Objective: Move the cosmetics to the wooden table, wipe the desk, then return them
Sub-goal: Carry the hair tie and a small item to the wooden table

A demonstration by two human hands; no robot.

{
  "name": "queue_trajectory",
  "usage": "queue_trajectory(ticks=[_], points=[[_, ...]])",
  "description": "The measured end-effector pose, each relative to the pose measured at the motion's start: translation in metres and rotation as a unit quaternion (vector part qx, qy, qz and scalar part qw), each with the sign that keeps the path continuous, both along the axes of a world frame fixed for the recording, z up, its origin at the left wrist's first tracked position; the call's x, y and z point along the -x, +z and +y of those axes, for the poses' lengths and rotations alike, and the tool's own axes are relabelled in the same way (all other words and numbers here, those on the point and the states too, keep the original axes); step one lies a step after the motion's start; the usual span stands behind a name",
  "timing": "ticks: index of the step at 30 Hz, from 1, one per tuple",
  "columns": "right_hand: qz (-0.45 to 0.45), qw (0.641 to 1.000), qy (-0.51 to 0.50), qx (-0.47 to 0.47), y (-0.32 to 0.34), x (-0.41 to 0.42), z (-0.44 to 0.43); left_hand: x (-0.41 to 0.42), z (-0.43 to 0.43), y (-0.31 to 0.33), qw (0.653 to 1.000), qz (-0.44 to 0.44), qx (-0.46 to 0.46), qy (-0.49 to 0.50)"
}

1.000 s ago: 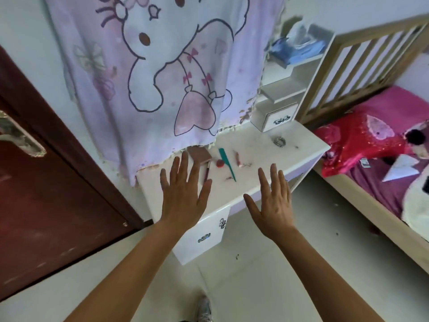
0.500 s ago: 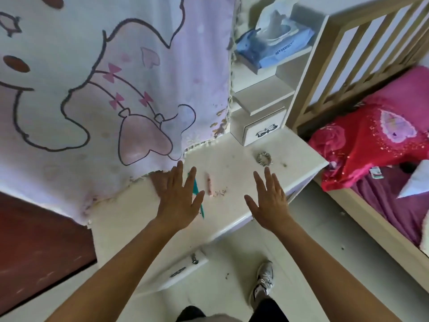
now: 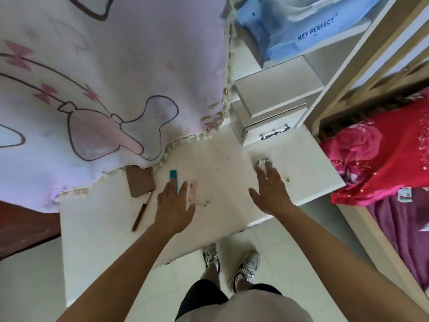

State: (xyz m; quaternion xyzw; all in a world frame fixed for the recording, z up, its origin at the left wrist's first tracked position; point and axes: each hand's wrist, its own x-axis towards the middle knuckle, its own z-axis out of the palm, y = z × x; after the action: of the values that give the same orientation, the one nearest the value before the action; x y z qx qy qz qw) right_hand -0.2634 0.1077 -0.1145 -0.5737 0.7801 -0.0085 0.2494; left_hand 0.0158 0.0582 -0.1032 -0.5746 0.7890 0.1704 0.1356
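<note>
On the desk (image 3: 220,156), my left hand (image 3: 175,205) covers most of the teal comb (image 3: 173,176); my right hand (image 3: 270,194) hides part of the frilly ring (image 3: 262,162). At the desk's back edge, the curtain (image 3: 116,89) overlaps the brown case (image 3: 140,185). The pink thing (image 3: 192,191) is blurred.

case (image 3: 140,183): lying back-left on the desk (image 3: 104,240), at the cloth (image 3: 116,77) edge
pencil (image 3: 141,211): lying just before the case
comb (image 3: 174,181): lying right of the case, partly under the left hand (image 3: 174,205)
hair tie (image 3: 263,162): lying before the drawer box (image 3: 269,129), at the right hand (image 3: 269,191)
wipes pack (image 3: 301,31): sitting above the drawer box
</note>
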Motion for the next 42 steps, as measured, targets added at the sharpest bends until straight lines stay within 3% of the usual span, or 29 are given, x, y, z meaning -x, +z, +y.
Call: queue_trajectory(ticks=[7, 12, 20, 27, 32, 36, 42], points=[[0.010, 0.999, -0.011, -0.037, -0.034, 0.011, -0.030, 0.026, -0.038, -0.049, 0.998, 0.033, -0.022, 0.044], [0.049, 0.996, 0.021, -0.065, -0.056, -0.018, -0.041, 0.031, -0.057, -0.067, 0.997, 0.072, -0.025, 0.024], [0.073, 0.997, 0.012, 0.009, -0.040, -0.026, -0.050, 0.022, -0.078, -0.046, 0.988, 0.147, -0.011, 0.043], [0.003, 0.989, 0.070, 0.134, 0.017, -0.027, -0.076, 0.000, -0.082, 0.024, 0.972, 0.183, 0.104, 0.100], [-0.071, 0.969, 0.124, 0.202, 0.027, -0.056, -0.081, -0.030, -0.027, 0.062, 0.944, 0.206, 0.200, 0.161], [-0.108, 0.947, 0.210, 0.219, 0.029, -0.098, -0.063, -0.069, 0.053, 0.073, 0.925, 0.159, 0.237, 0.250], [-0.213, 0.896, 0.335, 0.200, 0.056, -0.203, -0.007, -0.138, 0.195, 0.098, 0.862, 0.085, 0.290, 0.408]])
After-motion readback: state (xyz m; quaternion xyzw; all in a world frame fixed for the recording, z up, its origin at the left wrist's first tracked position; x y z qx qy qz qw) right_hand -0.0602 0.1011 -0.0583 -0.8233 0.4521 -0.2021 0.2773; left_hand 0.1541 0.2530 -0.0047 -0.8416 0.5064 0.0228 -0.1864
